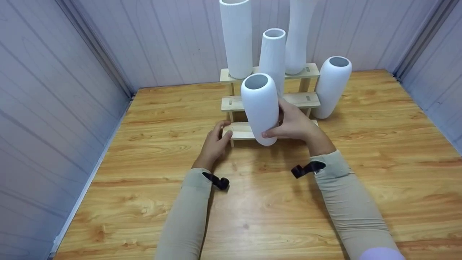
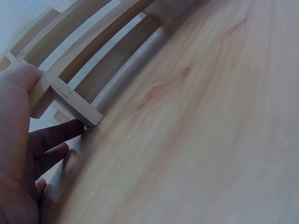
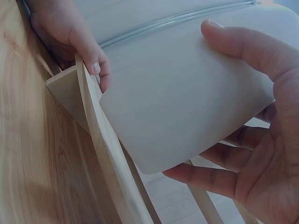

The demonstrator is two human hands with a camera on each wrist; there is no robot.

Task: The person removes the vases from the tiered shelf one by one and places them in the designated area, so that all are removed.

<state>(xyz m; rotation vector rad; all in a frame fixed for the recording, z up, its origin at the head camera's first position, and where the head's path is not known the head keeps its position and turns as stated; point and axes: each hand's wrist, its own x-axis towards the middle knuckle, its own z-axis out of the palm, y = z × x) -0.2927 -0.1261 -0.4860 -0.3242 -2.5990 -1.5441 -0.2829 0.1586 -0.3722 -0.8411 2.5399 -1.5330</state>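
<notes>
1. White rounded vase (image 1: pixel 260 108), slightly tilted, sits between thumb and spread fingers of the right hand (image 1: pixel 294 121); its open mouth is above them, shaded inside. Whether its base touches the stand is hard to tell.
2. Left hand (image 1: pixel 215 142): thumb and fingers pinch the left end of the three-tier wooden stand's (image 1: pixel 232 104) lowest board.
3. Beyond the right fingers: slim vase (image 1: pixel 273 50), two tall vases (image 1: pixel 238 39) on the top tier.
4. Right of those fingers: another rounded vase (image 1: pixel 334 86), on the table (image 1: pixel 379 126).

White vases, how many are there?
5: held vase in the right hand; back left vase and back right vase on the top shelf; middle vase behind the held vase; side vase on the table. Some may be hidden.
</notes>
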